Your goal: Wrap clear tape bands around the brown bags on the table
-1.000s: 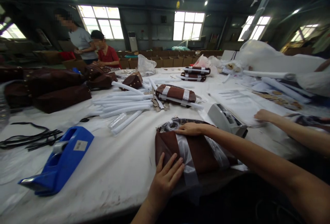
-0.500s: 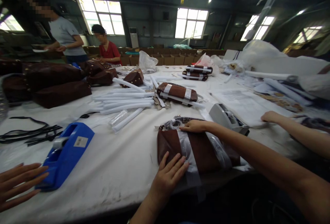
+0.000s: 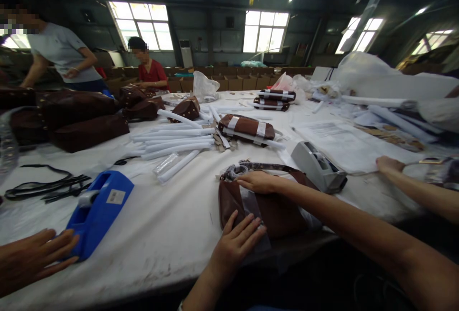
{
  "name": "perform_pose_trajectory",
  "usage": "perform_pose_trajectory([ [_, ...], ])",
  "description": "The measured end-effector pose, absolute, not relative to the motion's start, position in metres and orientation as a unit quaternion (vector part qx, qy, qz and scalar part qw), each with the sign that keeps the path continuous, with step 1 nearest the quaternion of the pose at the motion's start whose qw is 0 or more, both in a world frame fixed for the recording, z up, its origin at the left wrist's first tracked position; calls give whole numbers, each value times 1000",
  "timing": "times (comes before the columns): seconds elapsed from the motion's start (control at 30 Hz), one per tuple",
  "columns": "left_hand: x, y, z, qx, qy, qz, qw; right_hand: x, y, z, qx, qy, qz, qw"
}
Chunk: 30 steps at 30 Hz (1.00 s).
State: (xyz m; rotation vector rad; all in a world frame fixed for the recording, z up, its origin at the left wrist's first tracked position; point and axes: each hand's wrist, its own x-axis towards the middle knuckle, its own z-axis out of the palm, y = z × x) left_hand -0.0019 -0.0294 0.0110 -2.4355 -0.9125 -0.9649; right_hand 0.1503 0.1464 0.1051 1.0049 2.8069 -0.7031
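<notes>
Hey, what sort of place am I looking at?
Probably a handbag factory's packing area: brown handbags and tape dispensers share a white-covered table, with open cardboard boxes lined up behind.

Your one camera looks from your head, forward and down, close over the wide white cloth-covered table [image 3: 168, 225].

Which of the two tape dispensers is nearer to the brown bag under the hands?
The grey dispenser, just behind the bag; the blue dispenser stands farther away, to the left.
</notes>
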Motion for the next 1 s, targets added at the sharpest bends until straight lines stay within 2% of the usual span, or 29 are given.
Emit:
perform_pose_trajectory([
  [0.07,-2,-30,11,-863,-325,-345,176,156,136,107,303,922,-239,-12],
  [0.2,-3,-29,10,-859,-332,-365,138,189,92,112,244,911,-285,-171],
  [0.3,-4,-29,10,-853,-342,-382,100,230,41,103,288,869,-286,-284],
  [0.4,-6,-25,13,-849,-358,-386,53,269,-19,72,384,814,-228,-373],
  [0.53,-7,-19,21,-854,-357,-377,20,286,-81,12,521,732,-186,-397],
  [0.67,-8,-15,24,-859,-347,-375,33,262,-98,-27,606,594,-300,-435],
  [0.8,-9,-16,26,-861,-356,-363,32,236,-92,-30,609,455,-447,-472],
  [0.9,-12,-14,28,-860,-358,-362,34,223,-94,-26,584,426,-530,-444],
  [1.0,-13,-12,31,-857,-362,-365,33,210,-99,-30,561,458,-562,-401],
])
